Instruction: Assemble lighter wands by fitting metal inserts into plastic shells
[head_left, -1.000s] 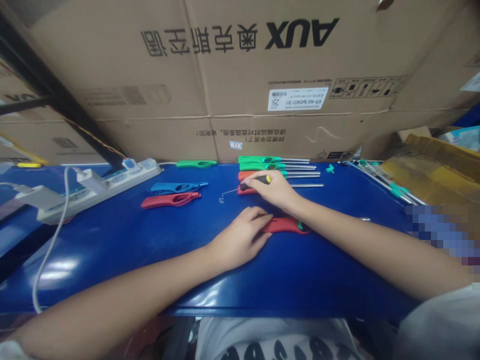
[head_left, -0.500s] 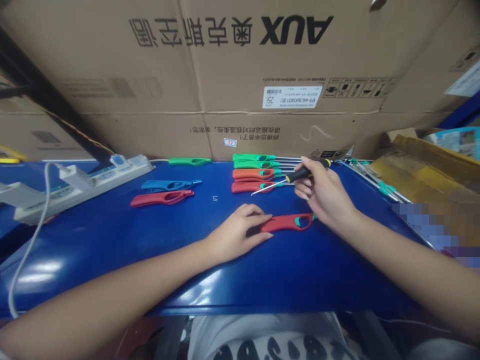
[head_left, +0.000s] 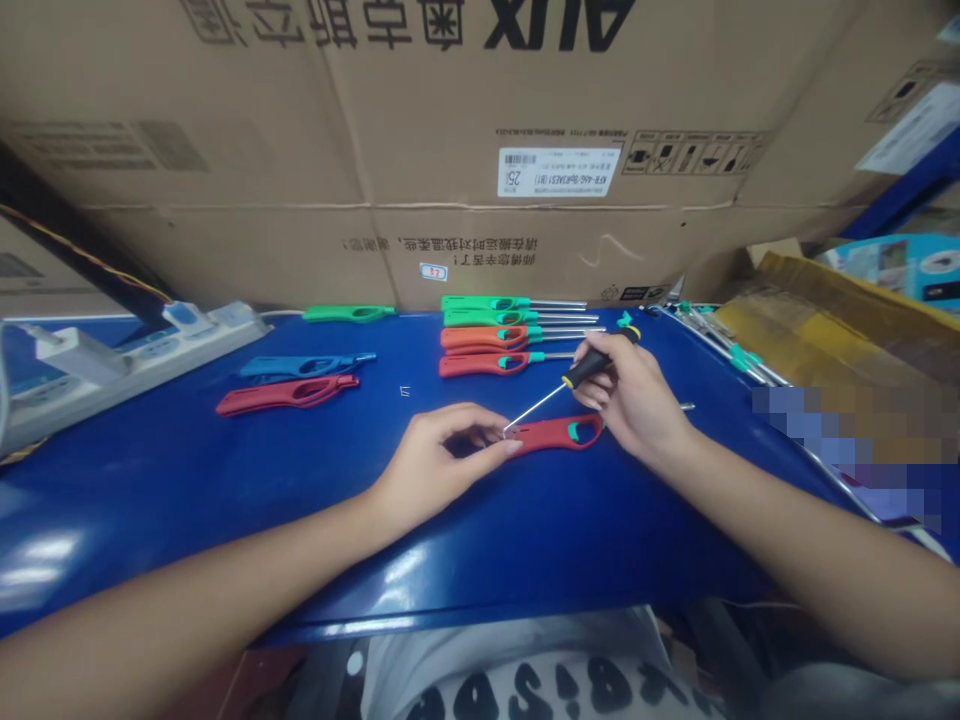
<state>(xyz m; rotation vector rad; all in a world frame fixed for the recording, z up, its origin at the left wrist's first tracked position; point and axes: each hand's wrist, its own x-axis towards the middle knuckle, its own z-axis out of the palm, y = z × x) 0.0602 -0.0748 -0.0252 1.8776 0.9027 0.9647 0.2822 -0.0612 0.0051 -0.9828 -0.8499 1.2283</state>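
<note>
A red gas lighter (head_left: 551, 434) with a teal trigger lies on the blue table, its handle pointing left. My left hand (head_left: 427, 460) pinches the handle's end between thumb and fingers. In my right hand (head_left: 641, 395) is a screwdriver (head_left: 589, 368) with a black and yellow handle. Its thin shaft slants down left, and the tip meets the lighter's handle end beside my left fingertips. Exactly what the tip touches is too small to tell. My right hand partly covers the lighter's metal tube. Several tiny screws (head_left: 405, 391) lie beyond my left hand.
Behind the work, a red lighter (head_left: 469, 366), an orange lighter (head_left: 469, 340) and two green ones are lined up. Red casings (head_left: 262, 397), blue casings (head_left: 281, 367) and a green casing (head_left: 341, 314) lie left, near a power strip (head_left: 199, 345). A large carton (head_left: 285, 160) stands behind; metal tubes (head_left: 739, 352) lie right.
The screwdriver tip has come down from above the table onto the lighter's handle end. My left fingers have shifted around that end. The camera view has tilted and moved slightly.
</note>
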